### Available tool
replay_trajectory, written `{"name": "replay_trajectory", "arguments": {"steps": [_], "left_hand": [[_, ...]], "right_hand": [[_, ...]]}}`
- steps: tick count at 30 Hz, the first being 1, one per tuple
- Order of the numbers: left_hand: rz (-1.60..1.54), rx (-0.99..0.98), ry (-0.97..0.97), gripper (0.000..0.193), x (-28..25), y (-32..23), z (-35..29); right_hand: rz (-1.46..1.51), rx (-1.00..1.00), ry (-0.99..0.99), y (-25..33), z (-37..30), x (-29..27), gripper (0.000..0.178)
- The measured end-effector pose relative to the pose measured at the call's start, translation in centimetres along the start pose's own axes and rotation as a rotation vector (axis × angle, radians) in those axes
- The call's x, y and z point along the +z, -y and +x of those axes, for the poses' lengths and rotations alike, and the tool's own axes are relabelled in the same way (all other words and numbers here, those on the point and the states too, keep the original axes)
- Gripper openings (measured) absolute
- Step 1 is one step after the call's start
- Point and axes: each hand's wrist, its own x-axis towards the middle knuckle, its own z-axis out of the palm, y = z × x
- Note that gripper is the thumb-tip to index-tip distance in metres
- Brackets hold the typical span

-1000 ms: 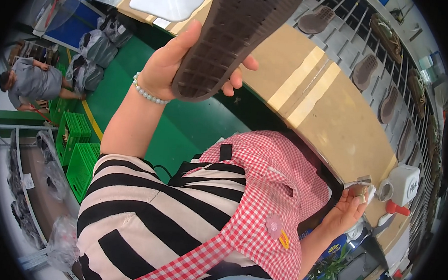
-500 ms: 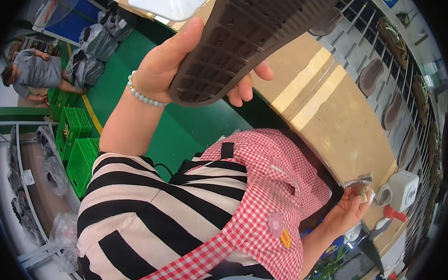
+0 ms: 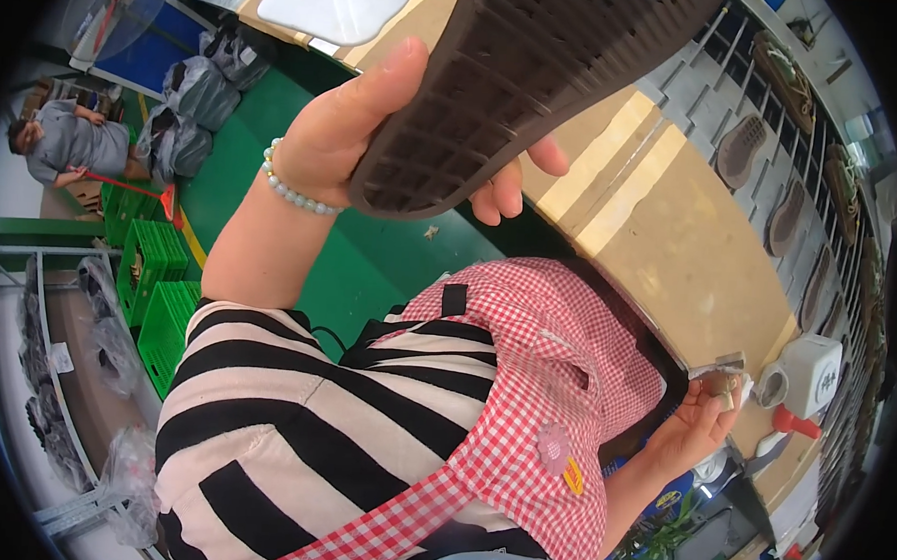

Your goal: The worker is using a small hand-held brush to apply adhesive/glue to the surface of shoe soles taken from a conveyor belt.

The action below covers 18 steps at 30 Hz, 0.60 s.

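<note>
My left hand (image 3: 319,144) grips a dark brown shoe sole (image 3: 538,74) by one end, thumb on the near side and fingertips showing past the far edge. The grooved tread faces me, and the upper end runs out of view. At the lower right my right hand (image 3: 684,430) is closed round a small tan tool that looks like a flat brush (image 3: 721,390). Its wide pale end touches or hovers over the workbench corner; I cannot tell which. Beside that hand are a white plastic jug (image 3: 813,371) with a round opening and a red-handled tool (image 3: 796,422).
A tan-topped workbench (image 3: 690,251) runs along my right. Behind it stands a rack (image 3: 678,75) with several soles (image 3: 742,151). A white board (image 3: 335,5) lies at the top. Left are green crates (image 3: 154,252), grey bags (image 3: 199,89) and a co-worker (image 3: 79,139) with a red broom-like tool (image 3: 167,203).
My left hand and the sole have shifted slightly right. My right hand has barely moved, with the brush turned a little. The co-worker's red tool has come into view.
</note>
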Motion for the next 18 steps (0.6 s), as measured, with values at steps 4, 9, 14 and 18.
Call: {"name": "replay_trajectory", "arguments": {"steps": [4,9,14,18], "left_hand": [[0.004,-0.015,0.028,0.079,0.2,0.0,0.6],[0.013,-0.057,-0.001,0.081,0.2,0.3,1.3],[0.058,-0.121,-0.055,0.085,0.6,0.2,2.1],[0.064,-0.152,-0.132,0.087,1.0,0.3,2.9]], "right_hand": [[0.009,-0.005,0.012,-0.3,0.2,-0.4,0.043],[0.005,0.016,-0.022,-0.1,0.5,-0.1,0.044],[-0.012,0.037,0.011,-0.1,1.2,-0.1,0.045],[-0.04,0.035,-0.025,-0.3,1.4,0.1,0.047]]}}
